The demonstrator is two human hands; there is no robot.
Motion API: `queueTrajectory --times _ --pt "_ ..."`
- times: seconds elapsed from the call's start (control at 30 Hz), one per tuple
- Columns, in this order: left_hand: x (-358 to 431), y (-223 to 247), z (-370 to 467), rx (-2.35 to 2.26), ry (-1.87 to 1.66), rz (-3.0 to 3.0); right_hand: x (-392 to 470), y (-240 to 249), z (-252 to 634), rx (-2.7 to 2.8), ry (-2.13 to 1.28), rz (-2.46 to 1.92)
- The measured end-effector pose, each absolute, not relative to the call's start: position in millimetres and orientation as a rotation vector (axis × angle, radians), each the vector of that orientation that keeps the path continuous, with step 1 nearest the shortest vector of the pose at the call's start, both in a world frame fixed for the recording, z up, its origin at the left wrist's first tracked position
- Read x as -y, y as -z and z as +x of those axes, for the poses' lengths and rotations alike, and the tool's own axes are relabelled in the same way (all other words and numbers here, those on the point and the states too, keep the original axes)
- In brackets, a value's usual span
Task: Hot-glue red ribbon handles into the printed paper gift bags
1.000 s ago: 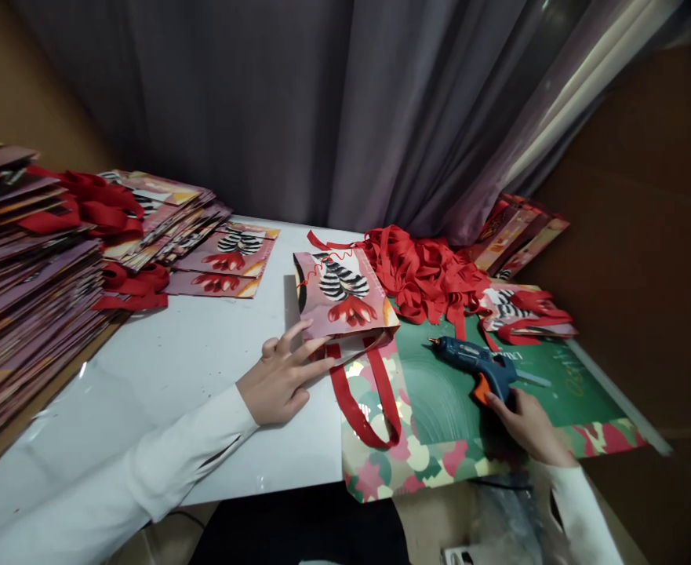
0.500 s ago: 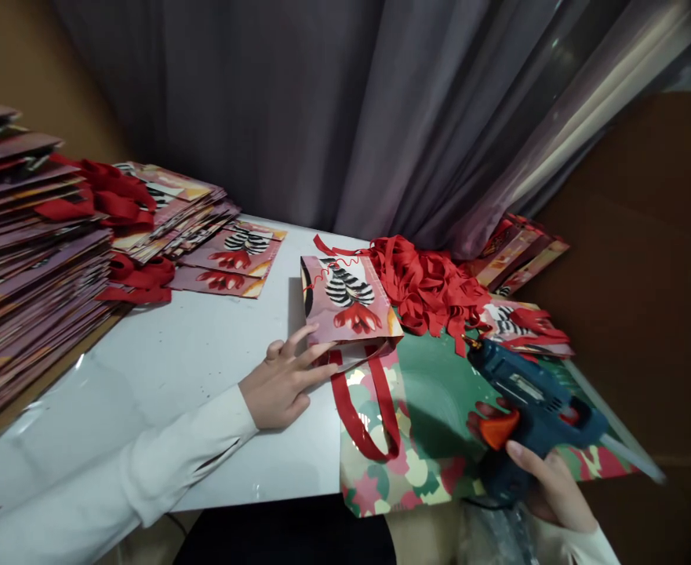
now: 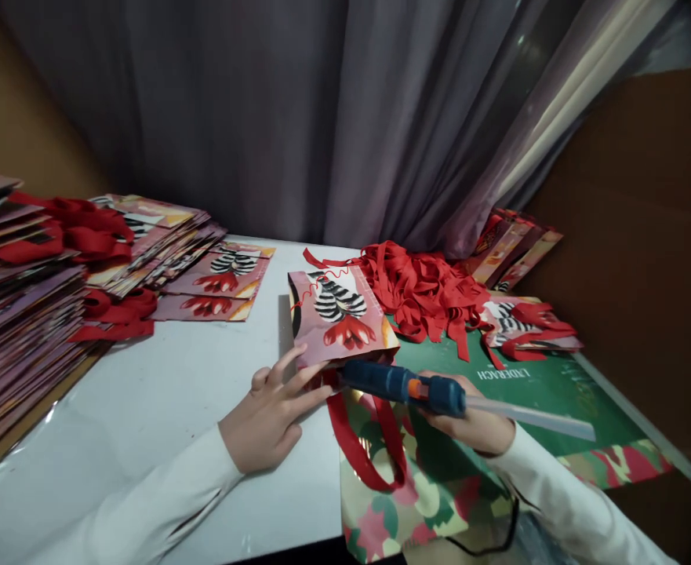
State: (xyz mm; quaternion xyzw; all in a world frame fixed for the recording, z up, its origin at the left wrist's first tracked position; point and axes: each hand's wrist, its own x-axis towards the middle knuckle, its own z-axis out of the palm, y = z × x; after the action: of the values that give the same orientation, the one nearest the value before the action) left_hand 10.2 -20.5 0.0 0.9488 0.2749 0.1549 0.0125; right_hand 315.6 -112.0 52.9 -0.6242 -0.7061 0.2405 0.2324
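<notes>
At nine o'clock from the printed bag (image 3: 345, 314), which lies design side up on the white table (image 3: 186, 400), a tall stack of folded bags (image 3: 21, 345) rises, with red ribbons (image 3: 86, 227) draped over it. Slightly above nine o'clock, a lower pile (image 3: 169, 247) overlaps two flat pieces (image 3: 219, 275) with the same black-and-white stripes and red flower. Between seven and eight o'clock is the left hand (image 3: 263, 420), fingers spread wide and closed on nothing visible, fingertips touching the printed bag's near left corner. From that bag's near edge, a red handle loop (image 3: 374, 477) extends towards half past five. Between four and five o'clock, the blue glue gun (image 3: 380, 380) crosses just below the bag, nose towards nine, at the near edge; whether it touches, I cannot tell. Slightly above three o'clock, just beside the bag, sits a heap of red ribbon (image 3: 421, 290). Towards four o'clock, the right hand (image 3: 474, 420) is wrapped firmly round the gun, its fingers mostly hidden. Behind, a translucent glue stick (image 3: 533, 416) juts over the green sheet (image 3: 574, 392).
</notes>
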Motion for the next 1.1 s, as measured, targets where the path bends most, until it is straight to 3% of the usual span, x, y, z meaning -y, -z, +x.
queueTrajectory --times 0.23,0.4,1.1 --pt "20 -1 6 -0.847 -0.447 3.103 86 -45 303 1.929 -0.666 -1.67" --pt "17 -1 3 -0.783 -0.433 3.208 80 -35 303 1.926 -0.853 -1.569" --pt "18 1 -10 -0.808 -0.366 3.143 64 -28 301 1.883 -1.097 -1.595"
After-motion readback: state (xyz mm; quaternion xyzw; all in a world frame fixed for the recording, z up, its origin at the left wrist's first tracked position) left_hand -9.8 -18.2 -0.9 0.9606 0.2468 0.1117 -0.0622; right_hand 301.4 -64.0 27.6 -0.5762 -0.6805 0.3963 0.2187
